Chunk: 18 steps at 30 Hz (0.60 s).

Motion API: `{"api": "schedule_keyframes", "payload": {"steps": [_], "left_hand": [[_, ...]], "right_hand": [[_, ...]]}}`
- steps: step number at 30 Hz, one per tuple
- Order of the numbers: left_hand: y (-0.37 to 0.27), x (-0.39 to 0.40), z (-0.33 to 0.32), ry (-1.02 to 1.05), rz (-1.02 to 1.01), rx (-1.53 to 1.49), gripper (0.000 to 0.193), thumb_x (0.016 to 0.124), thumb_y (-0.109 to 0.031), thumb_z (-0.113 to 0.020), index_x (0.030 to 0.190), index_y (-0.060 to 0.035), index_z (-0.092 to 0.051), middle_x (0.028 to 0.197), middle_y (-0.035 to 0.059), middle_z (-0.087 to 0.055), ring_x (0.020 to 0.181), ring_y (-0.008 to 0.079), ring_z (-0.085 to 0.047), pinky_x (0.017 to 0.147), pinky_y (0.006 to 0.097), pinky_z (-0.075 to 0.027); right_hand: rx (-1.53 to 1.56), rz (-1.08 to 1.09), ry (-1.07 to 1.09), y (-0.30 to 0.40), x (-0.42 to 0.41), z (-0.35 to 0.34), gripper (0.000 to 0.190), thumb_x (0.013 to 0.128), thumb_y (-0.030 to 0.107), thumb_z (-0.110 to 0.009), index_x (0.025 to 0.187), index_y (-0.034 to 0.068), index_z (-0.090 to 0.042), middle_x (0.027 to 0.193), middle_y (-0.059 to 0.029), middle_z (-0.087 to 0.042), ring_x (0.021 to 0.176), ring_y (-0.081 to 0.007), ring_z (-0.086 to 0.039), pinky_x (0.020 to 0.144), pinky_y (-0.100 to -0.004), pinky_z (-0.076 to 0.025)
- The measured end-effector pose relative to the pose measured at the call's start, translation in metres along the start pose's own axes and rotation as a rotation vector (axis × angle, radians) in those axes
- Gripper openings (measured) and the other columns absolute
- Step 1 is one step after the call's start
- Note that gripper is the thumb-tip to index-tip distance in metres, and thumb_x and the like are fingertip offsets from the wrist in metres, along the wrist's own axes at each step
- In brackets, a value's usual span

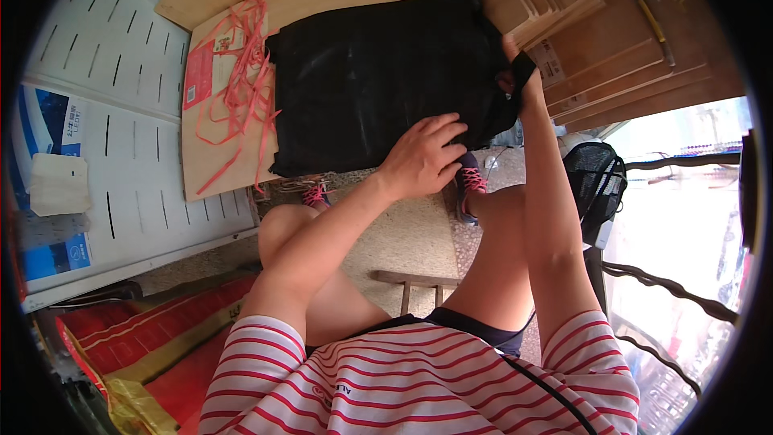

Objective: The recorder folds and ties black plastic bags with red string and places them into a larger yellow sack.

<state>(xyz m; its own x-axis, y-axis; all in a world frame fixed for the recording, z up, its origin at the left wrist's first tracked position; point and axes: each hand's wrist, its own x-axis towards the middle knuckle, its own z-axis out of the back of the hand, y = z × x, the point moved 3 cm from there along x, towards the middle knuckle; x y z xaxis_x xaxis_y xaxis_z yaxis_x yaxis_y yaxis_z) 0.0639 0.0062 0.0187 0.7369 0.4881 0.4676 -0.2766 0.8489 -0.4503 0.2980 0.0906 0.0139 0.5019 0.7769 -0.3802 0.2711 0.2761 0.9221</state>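
Observation:
A black fabric bag or cover [386,72], slightly creased, is spread flat across a light plywood board [202,166] in front of me. My right hand [524,75] is at its right end, with a black strap or fold of the fabric across the hand. The fingers there grip the bunched material and are partly hidden by it. My left hand [423,154] lies along the near edge towards the right, fingers spread and palm down, touching the fabric without grasping it.
Tangled pink ribbon [241,90] lies left of the fabric, beside a pink printed sheet [199,75]. Wooden panels [604,72] lean at the right. A slotted white metal panel [133,157] stands left. A wooden stool or frame [416,281] is between my legs; a black mesh item [595,184] sits right.

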Motion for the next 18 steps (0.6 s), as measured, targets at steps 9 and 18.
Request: {"api": "schedule_keyframes", "payload": {"steps": [9,18], "left_hand": [[0.003,-0.002,-0.009,0.076,0.064,0.134,0.041,0.082,-0.017,-0.068,0.121,-0.0056,-0.058,0.137,0.0132,-0.048,0.133,0.0289,-0.041,0.108,0.0447,-0.037],[0.007,-0.011,0.007,0.134,0.122,0.222,0.083,0.076,-0.035,-0.076,0.145,-0.0093,-0.036,0.148,0.0164,-0.035,0.136,0.0323,-0.035,0.111,0.0445,-0.032]], "right_hand": [[-0.058,0.084,0.186,-0.017,0.023,0.004,0.032,0.077,0.018,-0.074,0.101,-0.003,-0.068,0.083,-0.002,-0.062,0.082,-0.016,-0.063,0.075,-0.0276,-0.049],[-0.051,-0.004,0.391,0.023,-0.049,-0.036,0.027,0.085,0.018,-0.071,0.105,0.001,-0.066,0.096,-0.005,-0.068,0.08,-0.0132,-0.065,0.07,-0.0266,-0.052]]}}
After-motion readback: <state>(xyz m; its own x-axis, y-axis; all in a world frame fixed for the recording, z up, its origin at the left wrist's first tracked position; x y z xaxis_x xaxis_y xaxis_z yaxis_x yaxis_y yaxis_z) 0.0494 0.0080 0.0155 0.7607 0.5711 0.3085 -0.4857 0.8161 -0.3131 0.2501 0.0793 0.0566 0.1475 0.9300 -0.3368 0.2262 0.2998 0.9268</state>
